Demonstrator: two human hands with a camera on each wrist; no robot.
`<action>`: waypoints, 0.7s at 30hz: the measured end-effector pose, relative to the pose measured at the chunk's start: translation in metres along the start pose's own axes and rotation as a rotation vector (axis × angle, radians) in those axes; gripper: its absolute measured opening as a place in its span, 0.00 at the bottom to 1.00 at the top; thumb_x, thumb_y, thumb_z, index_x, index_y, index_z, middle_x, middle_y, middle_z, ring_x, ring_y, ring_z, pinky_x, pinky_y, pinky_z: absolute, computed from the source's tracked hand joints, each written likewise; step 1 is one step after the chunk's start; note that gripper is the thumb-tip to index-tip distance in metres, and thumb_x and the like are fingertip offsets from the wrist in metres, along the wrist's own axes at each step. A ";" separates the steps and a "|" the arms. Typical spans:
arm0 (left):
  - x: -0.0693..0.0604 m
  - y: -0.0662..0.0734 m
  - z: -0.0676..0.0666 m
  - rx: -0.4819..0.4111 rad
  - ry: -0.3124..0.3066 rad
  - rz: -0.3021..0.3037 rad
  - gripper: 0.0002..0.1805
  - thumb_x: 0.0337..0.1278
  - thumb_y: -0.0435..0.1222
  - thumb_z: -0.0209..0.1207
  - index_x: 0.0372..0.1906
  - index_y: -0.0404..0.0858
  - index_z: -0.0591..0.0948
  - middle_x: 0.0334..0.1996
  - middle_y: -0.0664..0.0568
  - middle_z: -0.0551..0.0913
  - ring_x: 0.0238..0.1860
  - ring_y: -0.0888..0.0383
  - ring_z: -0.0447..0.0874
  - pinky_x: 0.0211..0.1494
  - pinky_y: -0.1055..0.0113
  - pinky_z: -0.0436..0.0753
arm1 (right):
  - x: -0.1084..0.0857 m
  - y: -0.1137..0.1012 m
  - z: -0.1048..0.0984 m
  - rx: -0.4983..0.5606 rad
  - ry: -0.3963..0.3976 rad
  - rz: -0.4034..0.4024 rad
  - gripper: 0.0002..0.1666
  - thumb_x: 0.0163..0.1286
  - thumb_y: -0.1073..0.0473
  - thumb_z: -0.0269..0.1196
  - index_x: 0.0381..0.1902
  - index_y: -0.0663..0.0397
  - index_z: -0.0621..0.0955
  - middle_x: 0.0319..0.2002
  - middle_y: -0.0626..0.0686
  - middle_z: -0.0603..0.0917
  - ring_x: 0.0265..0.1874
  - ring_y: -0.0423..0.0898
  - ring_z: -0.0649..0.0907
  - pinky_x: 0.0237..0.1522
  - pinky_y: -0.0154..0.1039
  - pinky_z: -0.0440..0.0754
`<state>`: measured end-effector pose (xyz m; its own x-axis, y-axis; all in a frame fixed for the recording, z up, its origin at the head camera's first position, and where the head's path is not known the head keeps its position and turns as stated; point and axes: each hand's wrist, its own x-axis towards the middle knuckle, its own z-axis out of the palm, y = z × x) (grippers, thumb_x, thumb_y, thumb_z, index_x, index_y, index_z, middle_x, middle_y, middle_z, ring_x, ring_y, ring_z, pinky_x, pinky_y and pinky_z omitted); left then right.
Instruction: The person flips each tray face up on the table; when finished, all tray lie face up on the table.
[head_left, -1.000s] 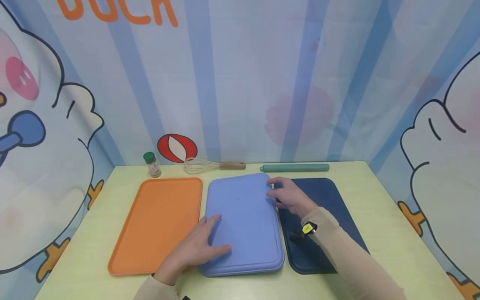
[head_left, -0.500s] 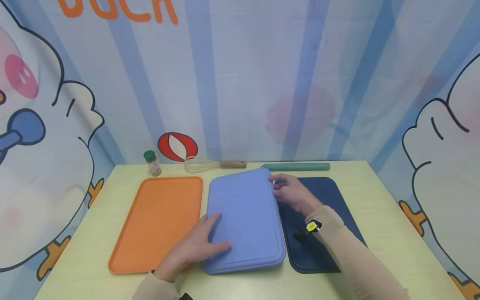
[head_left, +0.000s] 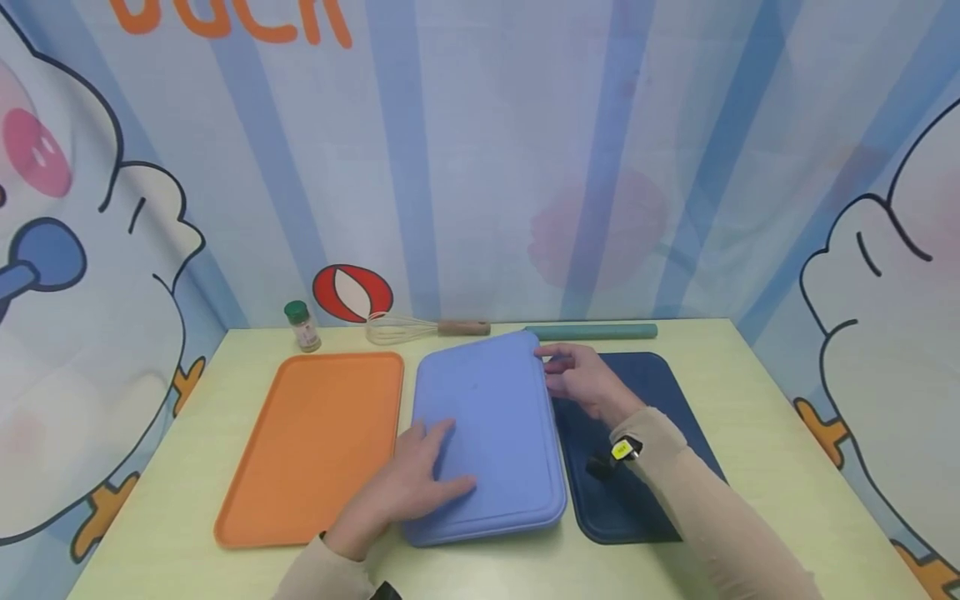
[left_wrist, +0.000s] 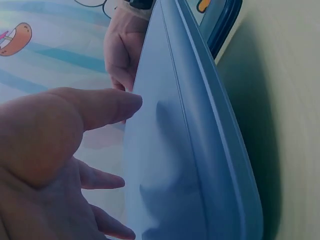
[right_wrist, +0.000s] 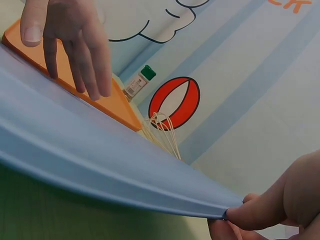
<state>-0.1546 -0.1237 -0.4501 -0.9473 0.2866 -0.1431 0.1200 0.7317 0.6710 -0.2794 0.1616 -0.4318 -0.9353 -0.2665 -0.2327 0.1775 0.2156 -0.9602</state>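
Observation:
A light blue tray [head_left: 487, 433] is tilted, its right side lifted off the table. My right hand [head_left: 588, 383] pinches the far right part of its rim; the right wrist view shows the thumb [right_wrist: 255, 207] on one side of the edge and fingers beneath. Over the tray's near left part is my left hand [head_left: 416, 483], fingers spread; whether its fingertips touch the surface I cannot tell. In the left wrist view, the left thumb [left_wrist: 112, 107] extends across the face of the tray. An orange tray [head_left: 322, 442] lies flat on the left, a dark blue tray [head_left: 626, 500] on the right.
Along the back edge of the pale table [head_left: 765, 467] are a green-capped spice jar [head_left: 303, 327], a whisk [head_left: 427, 328] with a brown handle and a green rod [head_left: 600, 332]. A printed curtain [head_left: 487, 167] hangs right behind the table.
The light blue tray's right side has risen, and its far right corner now overlaps the green rod's left end. My right hand rose slightly with it; my left hand shifted a little right.

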 end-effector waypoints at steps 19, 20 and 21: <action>0.016 0.067 0.016 0.012 -0.076 0.212 0.51 0.61 0.63 0.66 0.83 0.48 0.59 0.83 0.34 0.52 0.82 0.33 0.50 0.76 0.32 0.62 | -0.005 -0.014 0.005 0.006 0.013 -0.044 0.33 0.74 0.77 0.55 0.75 0.62 0.72 0.68 0.69 0.74 0.65 0.59 0.79 0.64 0.51 0.82; 0.016 0.069 0.016 0.013 -0.076 0.220 0.51 0.61 0.63 0.65 0.83 0.50 0.59 0.83 0.34 0.52 0.82 0.33 0.50 0.76 0.33 0.63 | -0.005 -0.015 0.006 0.006 0.012 -0.046 0.33 0.73 0.77 0.55 0.75 0.61 0.72 0.68 0.69 0.74 0.65 0.59 0.79 0.64 0.52 0.82; 0.017 0.071 0.016 0.014 -0.075 0.229 0.50 0.61 0.63 0.65 0.83 0.51 0.60 0.83 0.34 0.52 0.82 0.33 0.50 0.76 0.33 0.63 | -0.006 -0.016 0.006 0.006 0.010 -0.049 0.33 0.74 0.77 0.55 0.75 0.61 0.71 0.68 0.69 0.74 0.65 0.59 0.79 0.64 0.52 0.81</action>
<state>-0.1575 -0.0573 -0.4164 -0.8705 0.4904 -0.0421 0.3337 0.6508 0.6820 -0.2748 0.1539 -0.4156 -0.9460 -0.2667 -0.1841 0.1335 0.1972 -0.9712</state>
